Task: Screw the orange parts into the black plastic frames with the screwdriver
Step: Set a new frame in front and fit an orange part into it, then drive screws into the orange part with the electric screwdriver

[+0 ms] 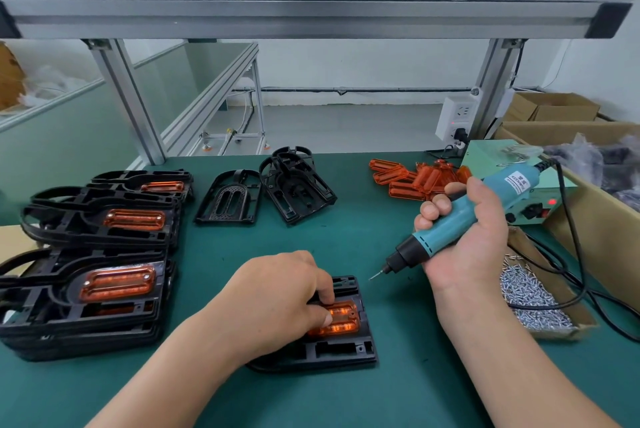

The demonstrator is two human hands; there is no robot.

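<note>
A black plastic frame (341,348) lies near the table's front edge with an orange part (343,318) seated in it. My left hand (277,296) rests on this frame, its curled fingertips pressing on the orange part's left end. My right hand (464,240) grips a teal electric screwdriver (460,216); its bit points down-left and hovers just right of the frame, apart from it. Loose orange parts (412,178) are piled at the back right. Bare black frames (298,185) lie at the back centre.
Stacks of frames fitted with orange parts (100,254) fill the left side. A cardboard tray of silver screws (530,296) sits at the right, beside the screwdriver's power box (540,206) and cable. Cardboard boxes stand further right. An aluminium shelf frame (311,8) spans overhead.
</note>
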